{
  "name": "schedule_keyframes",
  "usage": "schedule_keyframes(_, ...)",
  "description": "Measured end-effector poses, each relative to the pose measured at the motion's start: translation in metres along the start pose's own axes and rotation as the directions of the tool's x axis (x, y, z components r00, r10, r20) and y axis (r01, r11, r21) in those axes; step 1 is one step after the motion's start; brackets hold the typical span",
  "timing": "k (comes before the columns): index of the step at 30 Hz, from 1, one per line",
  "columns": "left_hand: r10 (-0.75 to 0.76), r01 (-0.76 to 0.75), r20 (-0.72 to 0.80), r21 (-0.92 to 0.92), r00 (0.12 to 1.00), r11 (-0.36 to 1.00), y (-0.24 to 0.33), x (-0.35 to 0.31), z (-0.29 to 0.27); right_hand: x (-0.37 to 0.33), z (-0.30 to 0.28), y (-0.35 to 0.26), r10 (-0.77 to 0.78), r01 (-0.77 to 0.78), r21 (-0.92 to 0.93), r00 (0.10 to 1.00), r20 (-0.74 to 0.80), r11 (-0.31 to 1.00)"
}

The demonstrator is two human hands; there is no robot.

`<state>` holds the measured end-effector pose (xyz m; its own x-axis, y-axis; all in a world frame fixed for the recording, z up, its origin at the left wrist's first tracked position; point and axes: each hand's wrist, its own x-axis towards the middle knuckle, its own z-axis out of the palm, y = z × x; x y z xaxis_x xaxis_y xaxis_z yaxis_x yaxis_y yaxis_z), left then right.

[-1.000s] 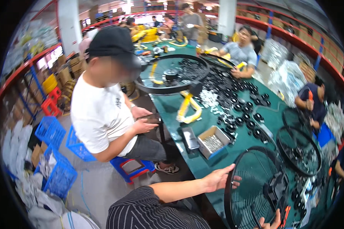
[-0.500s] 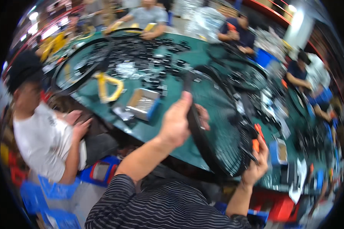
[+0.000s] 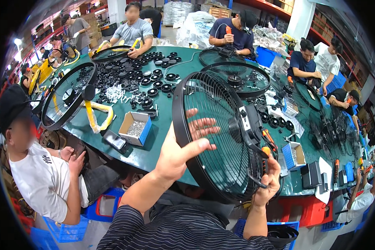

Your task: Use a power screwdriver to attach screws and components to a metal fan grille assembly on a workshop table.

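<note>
A round black fan point(image 3: 221, 146) with a wire grille and wide rim is tilted up between my hands, at the table's near edge. My left hand point(image 3: 175, 156) is at the left rim, its thumb in front and its spread fingers showing through the wires. At the fan's lower right, my right hand point(image 3: 271, 179) is closed around an orange-and-black screwdriver handle point(image 3: 265, 153), beside a curved black rod point(image 3: 254, 177). A black housing point(image 3: 249, 121) sits at the grille's centre. The screwdriver's tip cannot be made out.
On the green table point(image 3: 154, 143) stand a box of small screws point(image 3: 135, 129), a yellow-wrapped frame point(image 3: 100, 118), piles of black round parts point(image 3: 154, 85) and a second box point(image 3: 293, 154). Another fan point(image 3: 68, 96) leans at left. A seated person point(image 3: 50, 175) is close on my left.
The fan has turned so that more of its grille shows. My left hand's fingers have spread behind the wires. My right hand stays at the lower right side. The whole view has shifted.
</note>
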<state>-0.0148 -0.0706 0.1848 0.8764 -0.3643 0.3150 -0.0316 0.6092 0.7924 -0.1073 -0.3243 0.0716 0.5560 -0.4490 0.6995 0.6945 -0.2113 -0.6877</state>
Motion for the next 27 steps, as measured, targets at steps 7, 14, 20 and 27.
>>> schedule_keyframes(7,0.079,-0.078,0.134,-0.011,0.988,0.997,-0.003,-0.006,0.008,-0.003,-0.006,-0.004,-0.011,0.010,-0.030,0.999,-0.051,0.999)
schedule_keyframes(14,0.018,-0.023,0.080,0.057,0.997,0.998,0.001,0.000,0.003,0.001,-0.005,-0.002,0.042,-0.046,-0.048,0.995,-0.092,0.998)
schedule_keyframes(20,0.068,-0.067,0.090,-0.017,0.994,0.998,-0.004,-0.003,-0.007,-0.001,0.000,-0.011,0.123,-0.133,-0.124,0.989,-0.087,0.983)
schedule_keyframes(27,0.094,-0.069,0.169,-0.151,0.981,0.986,-0.013,-0.023,-0.013,-0.021,-0.023,-0.056,0.411,-0.411,-0.018,0.908,0.085,0.911)
